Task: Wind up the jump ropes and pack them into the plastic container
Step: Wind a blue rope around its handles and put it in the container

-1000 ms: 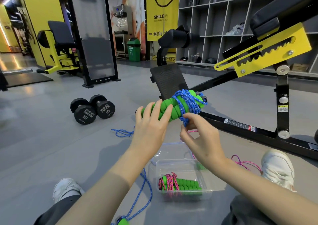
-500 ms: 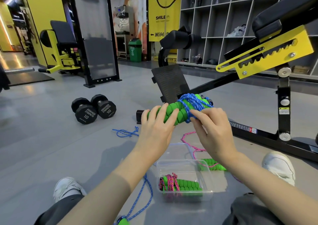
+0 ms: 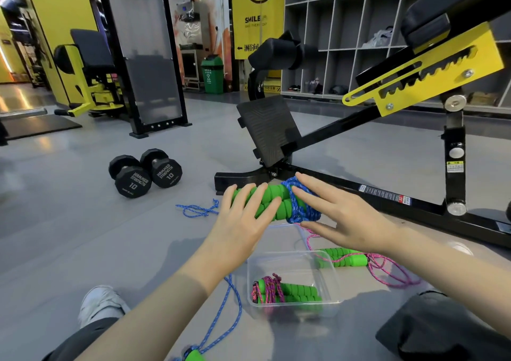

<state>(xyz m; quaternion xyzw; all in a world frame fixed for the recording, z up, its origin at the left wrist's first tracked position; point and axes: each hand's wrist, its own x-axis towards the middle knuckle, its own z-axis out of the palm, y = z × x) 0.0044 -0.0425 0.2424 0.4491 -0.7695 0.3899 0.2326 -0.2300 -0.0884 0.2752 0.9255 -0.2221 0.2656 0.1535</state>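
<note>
Both hands have sunk lower; right hand [image 3: 351, 222] now spreads straight fingers around the blue rope [image 3: 297, 208] wound on green handles [image 3: 272, 197], gripped by left hand [image 3: 243, 222] above the plastic container [image 3: 290, 264]

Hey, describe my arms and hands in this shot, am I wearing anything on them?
Both forearms are bare as far as the view shows, with no sleeves in sight. The left hand and right hand are ungloved. There is no ring on the fingers and no watch, bracelet or strap at either wrist.
</note>
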